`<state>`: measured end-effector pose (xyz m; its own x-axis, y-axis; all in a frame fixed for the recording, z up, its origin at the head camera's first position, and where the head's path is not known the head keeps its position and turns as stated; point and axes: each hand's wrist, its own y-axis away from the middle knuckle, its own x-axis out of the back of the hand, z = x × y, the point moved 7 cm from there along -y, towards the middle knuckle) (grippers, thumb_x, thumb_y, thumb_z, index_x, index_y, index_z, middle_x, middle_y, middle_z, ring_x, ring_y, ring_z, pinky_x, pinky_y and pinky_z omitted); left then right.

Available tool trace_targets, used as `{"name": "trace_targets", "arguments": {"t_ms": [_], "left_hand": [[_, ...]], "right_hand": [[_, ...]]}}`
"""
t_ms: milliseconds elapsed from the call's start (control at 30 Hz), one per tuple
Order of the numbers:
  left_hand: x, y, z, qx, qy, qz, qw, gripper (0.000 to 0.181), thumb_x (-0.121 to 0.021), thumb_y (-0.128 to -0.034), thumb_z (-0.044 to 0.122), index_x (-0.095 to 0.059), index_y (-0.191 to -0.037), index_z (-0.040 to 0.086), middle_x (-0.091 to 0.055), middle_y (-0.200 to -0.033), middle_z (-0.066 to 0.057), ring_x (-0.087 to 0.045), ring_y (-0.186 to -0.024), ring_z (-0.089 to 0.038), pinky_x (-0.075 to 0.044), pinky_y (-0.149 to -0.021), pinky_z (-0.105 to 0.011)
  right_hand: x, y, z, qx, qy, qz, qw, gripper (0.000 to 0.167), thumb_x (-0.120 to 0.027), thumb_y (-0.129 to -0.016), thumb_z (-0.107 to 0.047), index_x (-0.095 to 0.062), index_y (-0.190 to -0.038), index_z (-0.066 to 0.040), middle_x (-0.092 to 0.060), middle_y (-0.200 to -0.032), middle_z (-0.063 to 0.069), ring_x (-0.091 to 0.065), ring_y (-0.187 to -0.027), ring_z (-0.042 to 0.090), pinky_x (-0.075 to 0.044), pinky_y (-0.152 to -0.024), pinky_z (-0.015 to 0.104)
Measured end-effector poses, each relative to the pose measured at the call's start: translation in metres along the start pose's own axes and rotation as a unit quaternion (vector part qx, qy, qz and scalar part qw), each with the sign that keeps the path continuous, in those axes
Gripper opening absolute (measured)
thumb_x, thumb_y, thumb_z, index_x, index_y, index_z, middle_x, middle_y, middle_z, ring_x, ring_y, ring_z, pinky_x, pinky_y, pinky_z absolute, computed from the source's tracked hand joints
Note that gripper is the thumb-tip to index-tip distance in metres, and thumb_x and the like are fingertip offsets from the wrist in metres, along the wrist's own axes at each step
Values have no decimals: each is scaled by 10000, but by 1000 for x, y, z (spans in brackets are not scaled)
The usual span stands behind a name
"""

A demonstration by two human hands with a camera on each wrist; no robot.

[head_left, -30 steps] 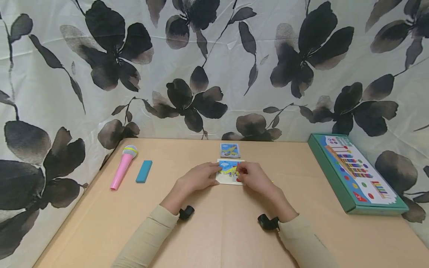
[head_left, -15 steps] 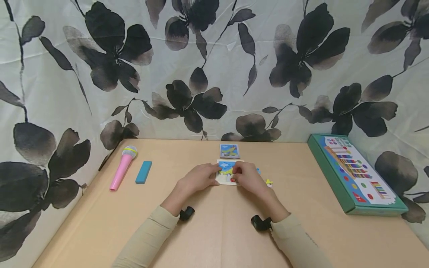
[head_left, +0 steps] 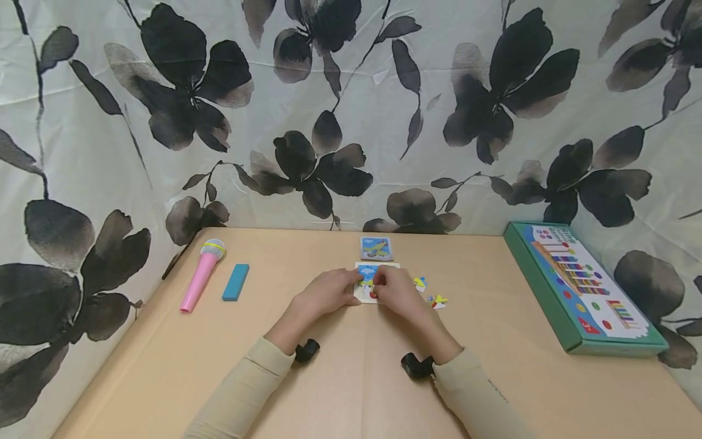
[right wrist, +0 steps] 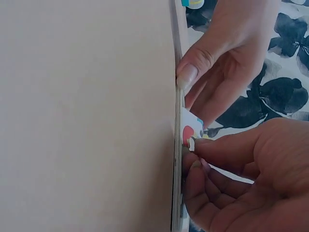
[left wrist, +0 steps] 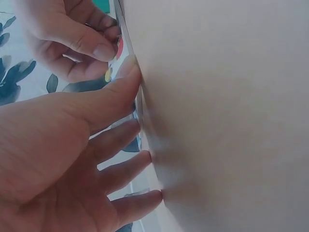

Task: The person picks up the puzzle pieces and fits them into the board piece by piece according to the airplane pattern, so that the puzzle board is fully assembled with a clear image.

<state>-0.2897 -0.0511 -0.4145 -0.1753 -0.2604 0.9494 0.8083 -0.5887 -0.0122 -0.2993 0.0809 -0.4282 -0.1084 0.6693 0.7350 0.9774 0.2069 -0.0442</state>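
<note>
Flower-print cloth hangs behind the pale bench.

Head view: small picture board, judged thin, stiff and light, smooth on its printed face; best steadied by its rim. Lies flat between the two hands, just right of the left hand and partly hidden by the right hand. Left hand: fingers extended, index and thumb touching the board's left part, nothing gripped. Right hand: fingers curled in over the board; their hold cannot be told from here. Bright loose pieces just right of the right hand. Beyond both hands, a picture tile. Well left of the left hand, a blue block, then a pink microphone. Well right of the right hand, a green box.

Left wrist view: left thumb at the board's near edge, other fingers spread apart. Right hand's thumb and fingertips bunched near that thumb.

Right wrist view: right hand appears to pinch a small piece, judged light, rigid and easily nudged or dropped; opposite edges, fingertips only, would suit it. Piece sits at the right thumb's tip, close to the board, mostly covered.
</note>
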Motion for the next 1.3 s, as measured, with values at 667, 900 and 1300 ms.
{"name": "trace_targets", "arguments": {"t_ms": [667, 900, 1300], "left_hand": [[0, 0, -3, 152, 21, -85, 9998, 587, -747, -890, 298, -568, -1406, 84, -590, -1420, -117, -589, -1263, -330, -513, -989, -492], [-2, 1, -4, 203, 9, -143, 9997, 585, -735, -901, 303, -557, -1419, 98, -564, -1450, -118, -560, -1304, -330, -500, -1013, -500], [-3, 3, -5, 296, 119, -261, 9992, 582, -715, -917, 305, -540, -1434, 105, -498, -1515, -97, -463, -1408, -331, -437, -1103, -506]], "right_hand": [[-12, -1, -8, 186, 122, -168, 9996, 58, -722, -858, -50, -675, -889, -38, -588, -741, 41, -498, -676, 160, -398, -606, 258], [-12, 0, -11, 256, 329, -194, 9989, 40, -719, -854, -23, -700, -888, -25, -590, -734, 35, -499, -686, 160, -397, -615, 254], [-12, 3, -16, 459, 320, -147, 9983, 88, -706, -852, 10, -779, -853, -39, -733, -795, 31, -609, -748, 126, -517, -684, 271]]}}
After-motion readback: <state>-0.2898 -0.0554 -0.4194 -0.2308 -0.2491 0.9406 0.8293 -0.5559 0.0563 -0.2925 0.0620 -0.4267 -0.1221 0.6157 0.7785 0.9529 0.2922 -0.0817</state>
